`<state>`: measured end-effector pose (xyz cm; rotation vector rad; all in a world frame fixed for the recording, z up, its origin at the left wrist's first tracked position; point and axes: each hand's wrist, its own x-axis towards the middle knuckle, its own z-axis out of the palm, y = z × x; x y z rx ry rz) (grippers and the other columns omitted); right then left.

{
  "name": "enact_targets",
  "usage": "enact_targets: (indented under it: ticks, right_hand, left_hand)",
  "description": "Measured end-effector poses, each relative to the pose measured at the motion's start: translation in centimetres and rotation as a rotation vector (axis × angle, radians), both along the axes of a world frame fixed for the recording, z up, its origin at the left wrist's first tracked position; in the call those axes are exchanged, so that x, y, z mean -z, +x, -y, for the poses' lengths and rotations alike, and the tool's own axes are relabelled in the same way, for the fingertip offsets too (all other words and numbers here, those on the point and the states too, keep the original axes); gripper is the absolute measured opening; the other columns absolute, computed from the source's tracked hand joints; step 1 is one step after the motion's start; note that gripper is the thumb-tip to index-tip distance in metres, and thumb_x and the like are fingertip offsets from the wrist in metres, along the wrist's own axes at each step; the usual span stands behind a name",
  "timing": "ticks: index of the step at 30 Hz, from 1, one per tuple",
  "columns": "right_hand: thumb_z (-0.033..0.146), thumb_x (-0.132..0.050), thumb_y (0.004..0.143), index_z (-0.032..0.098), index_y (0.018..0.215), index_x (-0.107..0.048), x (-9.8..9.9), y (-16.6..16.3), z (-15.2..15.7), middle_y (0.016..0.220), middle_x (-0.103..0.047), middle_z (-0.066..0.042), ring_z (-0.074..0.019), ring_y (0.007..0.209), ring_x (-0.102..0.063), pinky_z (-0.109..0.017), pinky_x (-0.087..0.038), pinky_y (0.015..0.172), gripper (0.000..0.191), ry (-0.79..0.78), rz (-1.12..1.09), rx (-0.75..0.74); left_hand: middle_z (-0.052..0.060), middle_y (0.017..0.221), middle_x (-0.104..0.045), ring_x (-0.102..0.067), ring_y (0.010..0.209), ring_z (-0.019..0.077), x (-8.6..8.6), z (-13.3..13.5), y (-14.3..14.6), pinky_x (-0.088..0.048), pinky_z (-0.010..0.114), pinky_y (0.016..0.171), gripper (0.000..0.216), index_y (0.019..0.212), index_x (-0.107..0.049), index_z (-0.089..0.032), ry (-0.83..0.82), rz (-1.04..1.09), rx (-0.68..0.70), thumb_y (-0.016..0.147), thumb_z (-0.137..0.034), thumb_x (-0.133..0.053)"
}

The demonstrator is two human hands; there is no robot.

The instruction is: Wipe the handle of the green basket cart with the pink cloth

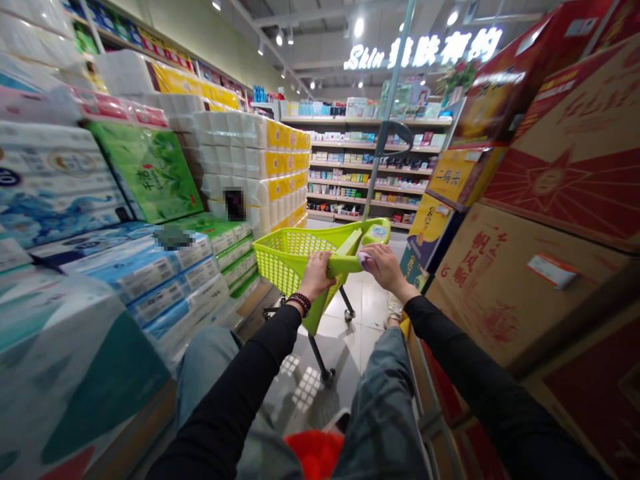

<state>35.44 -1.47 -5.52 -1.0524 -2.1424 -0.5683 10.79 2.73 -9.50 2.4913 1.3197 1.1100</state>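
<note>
A lime-green shopping cart [290, 257] on wheels stands in the aisle right in front of me, and its basket looks empty. My left hand [317, 273] is wrapped round the cart's handle bar [345, 265], with a dark bead bracelet on the wrist. My right hand [383, 265] grips the same bar further right, beside a small pale object that I cannot make out. Both arms are in black sleeves. My knees in blue jeans show below.
Stacked packs of toilet paper and tissue [150, 267] line the left side. Large cardboard boxes [545, 220] are piled on the right. A thin pole [390, 113] rises behind the cart. Shelves of small goods [360, 173] cross the far end under a lit sign.
</note>
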Motion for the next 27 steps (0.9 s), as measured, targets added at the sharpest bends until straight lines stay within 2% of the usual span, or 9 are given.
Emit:
enact_targets:
  ticks: [3,7,10,13,16,19,21,24,27]
  right_hand:
    - [0.036,-0.027,0.112,0.018,0.11,-0.069,0.0,-1.6,0.0,0.112,-0.071,-0.014,-0.0278,0.109,-0.061,-0.041,-0.043,0.1,0.045,0.0,-0.042,0.021]
    - [0.038,-0.036,0.112,0.018,0.109,-0.069,-0.2,-5.9,0.9,0.109,-0.071,-0.013,-0.0278,0.107,-0.059,-0.039,-0.042,0.101,0.039,-0.01,-0.01,0.139]
    - [0.042,-0.045,0.111,0.017,0.115,-0.069,-0.3,-10.1,1.6,0.111,-0.071,-0.014,-0.0292,0.11,-0.058,-0.04,-0.039,0.104,0.035,-0.004,0.052,0.235]
    - [0.046,-0.048,0.109,0.016,0.121,-0.069,-0.4,-13.1,1.6,0.114,-0.071,-0.015,-0.0305,0.111,-0.058,-0.042,-0.038,0.106,0.038,0.007,0.1,0.272]
    - [0.044,-0.05,0.109,0.018,0.131,-0.067,-0.6,-12.7,0.7,0.116,-0.072,-0.013,-0.0286,0.11,-0.06,-0.041,-0.041,0.105,0.038,0.022,0.151,0.145]
    - [0.039,-0.05,0.11,0.02,0.136,-0.065,-0.6,-9.2,-0.6,0.122,-0.073,-0.012,-0.0264,0.114,-0.061,-0.04,-0.044,0.105,0.035,0.041,0.158,-0.064]
    - [0.035,-0.049,0.11,0.02,0.134,-0.065,-0.3,-7.3,-1.0,0.123,-0.072,-0.012,-0.0269,0.116,-0.061,-0.042,-0.045,0.106,0.033,0.061,0.093,-0.122]
    - [0.032,-0.049,0.109,0.022,0.133,-0.066,0.7,-7.7,-0.7,0.123,-0.071,-0.012,-0.0288,0.119,-0.06,-0.047,-0.044,0.11,0.031,0.092,-0.032,-0.067]
    - [0.033,-0.056,0.106,0.022,0.139,-0.063,2.1,-11.8,0.0,0.123,-0.07,-0.012,-0.0311,0.121,-0.058,-0.051,-0.04,0.116,0.035,0.142,-0.055,0.055]
  left_hand:
    - [0.011,0.134,-0.062,-0.055,0.139,0.0363,-0.1,-0.9,-1.3,-0.026,0.058,0.132,0.072,0.135,-0.055,-0.023,-0.003,-0.011,0.021,0.07,-0.024,-0.087]
    - [0.011,0.136,-0.062,-0.056,0.14,0.0343,-0.3,-2.2,-4.0,-0.025,0.056,0.133,0.072,0.133,-0.055,-0.022,-0.01,-0.032,0.061,0.069,-0.024,-0.088]
    - [0.011,0.137,-0.062,-0.053,0.143,0.0338,-0.5,-2.6,-5.6,-0.035,0.053,0.128,0.071,0.133,-0.054,-0.023,-0.037,-0.03,0.04,0.069,-0.021,-0.087]
    - [0.013,0.14,-0.06,-0.057,0.139,0.0337,-0.7,-2.4,-6.5,-0.048,0.049,0.118,0.072,0.134,-0.052,-0.021,-0.068,0.003,-0.052,0.07,-0.019,-0.085]
    - [0.014,0.141,-0.06,-0.065,0.127,0.0323,-0.8,-2.1,-7.0,-0.054,0.047,0.11,0.071,0.135,-0.053,-0.021,-0.096,0.043,-0.124,0.071,-0.02,-0.084]
    - [0.013,0.14,-0.062,-0.068,0.118,0.0309,-0.8,-2.0,-7.7,-0.056,0.046,0.104,0.071,0.135,-0.054,-0.021,-0.102,0.047,-0.101,0.071,-0.019,-0.083]
    - [0.013,0.139,-0.062,-0.069,0.114,0.0311,-0.7,-2.1,-8.0,-0.057,0.046,0.101,0.072,0.136,-0.054,-0.02,-0.098,0.045,-0.08,0.07,-0.019,-0.083]
    - [0.014,0.139,-0.063,-0.07,0.112,0.0319,-0.5,-2.5,-8.1,-0.057,0.047,0.1,0.072,0.135,-0.056,-0.02,-0.093,0.055,-0.07,0.069,-0.019,-0.083]
    - [0.015,0.135,-0.064,-0.07,0.111,0.0328,-0.4,-3.1,-7.9,-0.057,0.048,0.1,0.072,0.131,-0.058,-0.02,-0.088,0.077,-0.073,0.065,-0.018,-0.086]
